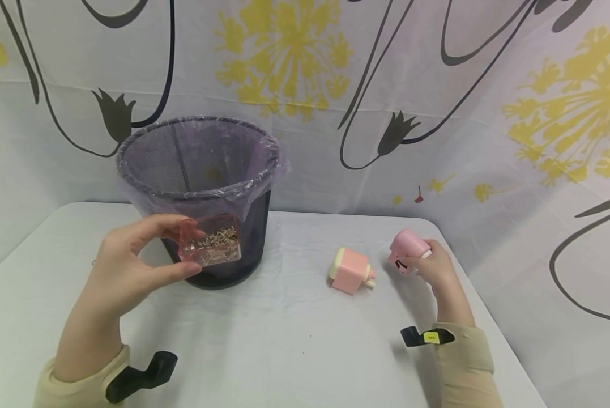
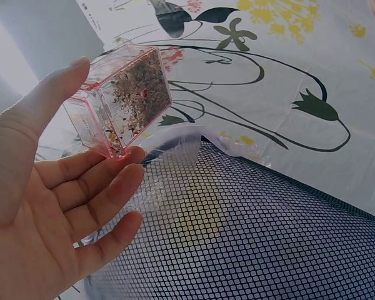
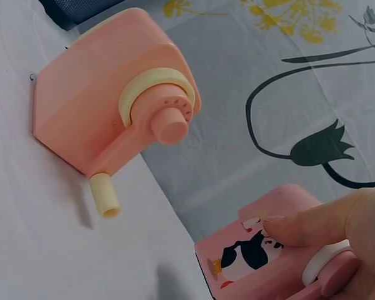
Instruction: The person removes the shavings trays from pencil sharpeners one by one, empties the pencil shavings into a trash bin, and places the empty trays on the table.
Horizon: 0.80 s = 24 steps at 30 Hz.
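Head: L hand (image 1: pixel 123 263) pinches clear tray (image 1: pixel 217 243) w/ shavings (image 1: pixel 222 236) in front of bin (image 1: pixel 256 224); extra tilt could spill them on table (image 1: pixel 284 340). R hand (image 1: pixel 435 266) grips pink sharpener (image 1: pixel 409 243).

L wrist: other fingers (image 2: pixel 109 199) spread, so tray may slip; see-thru, pink-edged, boxy.

R wrist: pink sharpener has cartoon print (image 3: pixel 244 256); peach sharpener (image 3: pixel 106 87) nearby.

The clear plastic box (image 2: pixel 106 106) has pink edges and mottled brown shavings (image 2: pixel 145 87); the salmon plastic crank sharpener (image 3: pixel 94 90) has cream trim (image 3: pixel 149 76); the pink plastic crank sharpener (image 1: pixel 409 243), a black-and-white cartoon (image 3: pixel 253 253); the mesh bin (image 1: pixel 256 238) is black; yellow bursts (image 1: pixel 297 44) and grey tulips (image 1: pixel 393 135) pattern the white fabric backdrop (image 1: pixel 310 175).
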Available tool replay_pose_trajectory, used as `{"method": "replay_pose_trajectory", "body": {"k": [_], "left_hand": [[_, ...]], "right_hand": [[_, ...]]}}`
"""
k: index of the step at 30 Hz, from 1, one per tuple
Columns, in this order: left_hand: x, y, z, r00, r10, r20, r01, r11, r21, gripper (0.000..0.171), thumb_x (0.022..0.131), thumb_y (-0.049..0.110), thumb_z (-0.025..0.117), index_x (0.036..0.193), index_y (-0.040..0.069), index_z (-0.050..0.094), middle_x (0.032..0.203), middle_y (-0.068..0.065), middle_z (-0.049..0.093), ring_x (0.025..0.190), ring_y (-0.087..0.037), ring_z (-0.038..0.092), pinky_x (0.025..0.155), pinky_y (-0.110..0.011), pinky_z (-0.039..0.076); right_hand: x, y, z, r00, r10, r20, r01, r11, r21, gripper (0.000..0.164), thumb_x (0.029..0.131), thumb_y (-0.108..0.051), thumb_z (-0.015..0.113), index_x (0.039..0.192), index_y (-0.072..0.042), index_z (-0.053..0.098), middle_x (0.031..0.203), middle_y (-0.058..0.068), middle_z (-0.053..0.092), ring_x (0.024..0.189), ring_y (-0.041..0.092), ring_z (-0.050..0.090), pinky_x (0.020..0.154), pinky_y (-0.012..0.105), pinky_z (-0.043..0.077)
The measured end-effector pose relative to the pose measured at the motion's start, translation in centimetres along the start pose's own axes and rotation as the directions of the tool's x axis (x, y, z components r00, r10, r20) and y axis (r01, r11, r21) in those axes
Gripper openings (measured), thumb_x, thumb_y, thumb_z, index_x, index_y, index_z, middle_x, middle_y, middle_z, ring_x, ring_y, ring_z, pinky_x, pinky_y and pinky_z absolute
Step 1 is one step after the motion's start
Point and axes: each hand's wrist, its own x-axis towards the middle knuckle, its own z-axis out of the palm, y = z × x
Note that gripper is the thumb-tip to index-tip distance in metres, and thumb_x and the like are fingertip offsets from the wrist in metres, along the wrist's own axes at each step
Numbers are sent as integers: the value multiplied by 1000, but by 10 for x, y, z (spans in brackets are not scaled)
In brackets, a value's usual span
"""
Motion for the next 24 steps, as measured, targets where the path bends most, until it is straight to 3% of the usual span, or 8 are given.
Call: {"method": "replay_pose_trajectory", "body": {"k": [12,20,24], "left_hand": [[-2,-5,-1,999,38,-17,-38,999,-2,63,49,-16,85,107,-9,65,96,-1,70,81,-10,60,81,-19,46],[-2,-4,-2,999,31,-17,-31,999,9,63,48,-17,84,107,-9,65,96,0,70,81,-9,60,81,-19,46],[-1,-3,-2,999,29,-14,-29,1000,11,62,49,-18,84,107,-9,65,96,0,70,80,-9,60,80,-19,47]], "right_hand": [[13,18,6,999,23,29,-24,999,22,68,83,-13,69,137,8,32,129,27,44,104,34,45,72,35,45],[10,18,10,999,28,37,-29,999,31,67,85,-8,66,138,10,30,134,30,40,113,39,42,87,46,43],[11,22,12,998,37,41,-39,998,49,68,84,-8,67,139,9,30,133,29,41,112,37,44,84,42,45]]}}
